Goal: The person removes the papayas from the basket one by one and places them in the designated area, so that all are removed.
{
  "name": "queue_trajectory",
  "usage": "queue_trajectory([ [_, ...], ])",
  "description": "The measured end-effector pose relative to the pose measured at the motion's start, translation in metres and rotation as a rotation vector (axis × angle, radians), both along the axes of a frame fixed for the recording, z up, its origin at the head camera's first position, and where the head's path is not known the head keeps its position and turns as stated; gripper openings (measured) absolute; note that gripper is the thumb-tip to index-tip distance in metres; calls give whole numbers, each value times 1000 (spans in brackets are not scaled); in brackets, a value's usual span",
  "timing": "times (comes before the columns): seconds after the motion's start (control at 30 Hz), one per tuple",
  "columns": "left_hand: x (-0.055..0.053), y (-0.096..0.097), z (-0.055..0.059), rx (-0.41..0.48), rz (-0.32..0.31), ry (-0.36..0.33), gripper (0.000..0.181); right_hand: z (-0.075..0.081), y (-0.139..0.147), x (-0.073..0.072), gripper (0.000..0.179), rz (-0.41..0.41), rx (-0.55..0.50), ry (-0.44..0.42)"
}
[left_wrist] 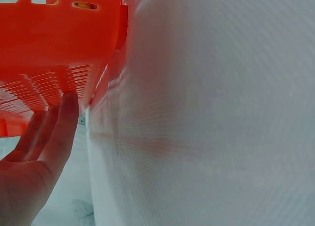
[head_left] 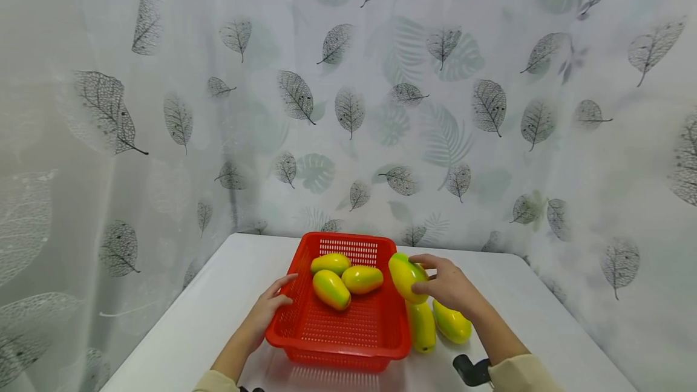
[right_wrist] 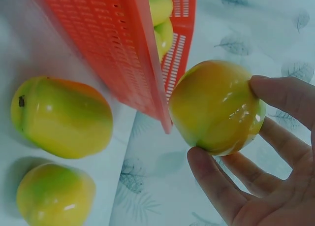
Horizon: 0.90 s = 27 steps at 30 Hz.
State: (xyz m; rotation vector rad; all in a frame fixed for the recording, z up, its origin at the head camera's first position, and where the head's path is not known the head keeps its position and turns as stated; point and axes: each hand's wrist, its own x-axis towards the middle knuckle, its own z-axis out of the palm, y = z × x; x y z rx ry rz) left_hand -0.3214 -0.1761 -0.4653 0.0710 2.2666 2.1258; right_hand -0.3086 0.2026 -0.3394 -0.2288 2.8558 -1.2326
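Observation:
A red plastic basket (head_left: 337, 343) stands on the white table with several yellow-green mangoes inside, among them one mango (head_left: 331, 289) near its middle. At the basket's left side is my left hand (head_left: 264, 313), its straight fingers (left_wrist: 64, 122) touching the slotted wall. My right hand (head_left: 449, 283) holds another mango (right_wrist: 216, 108) between thumb and fingertips, just over the basket's right rim. On the table below that hand lie two more mangoes, an upright-pointing mango (head_left: 421, 325) against the basket and a slanted mango (head_left: 452, 322) beside it.
The white table (head_left: 212, 295) extends to both sides of the basket. A leaf-patterned curtain (head_left: 381, 138) hangs behind the table and along its sides. A black device (head_left: 471, 371) is strapped at the right wrist.

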Motion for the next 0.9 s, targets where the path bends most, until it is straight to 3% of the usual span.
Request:
queue_trajectory([
  [0.9,-1,1,0,1,-1,1,58,-13,62,-11,66,-95,71,-28],
])
